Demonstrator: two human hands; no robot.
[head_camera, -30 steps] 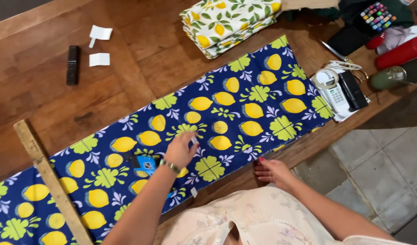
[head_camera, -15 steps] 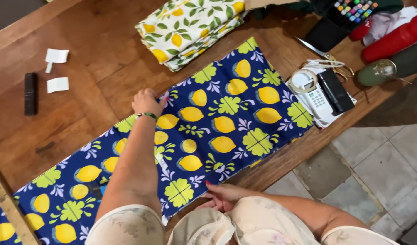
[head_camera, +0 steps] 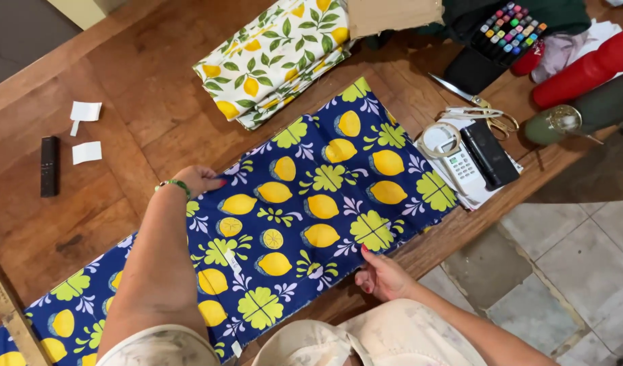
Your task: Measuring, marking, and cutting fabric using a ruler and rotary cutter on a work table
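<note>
A long strip of dark blue fabric (head_camera: 325, 196) printed with yellow lemons lies diagonally across the wooden table (head_camera: 135, 81). My left hand (head_camera: 197, 180), with a green bracelet on the wrist, reaches over the cloth and grips its far edge. My right hand (head_camera: 381, 274) pinches the near edge of the same fabric where it meets the table's front edge. Both hands sit opposite each other across the strip's width. My left forearm hides part of the print.
Folded white lemon-print fabric (head_camera: 271, 57) lies beyond the strip. A black remote (head_camera: 48, 166) and two paper scraps (head_camera: 86, 112) sit left; a wooden ruler (head_camera: 10, 318) lies bottom left. A card terminal (head_camera: 460, 166), scissors (head_camera: 474, 105), markers (head_camera: 508, 30) and bottles (head_camera: 583, 68) crowd the right.
My left hand has gone from the middle of the fabric to its far edge and taken hold there. My right hand has stayed at the near edge.
</note>
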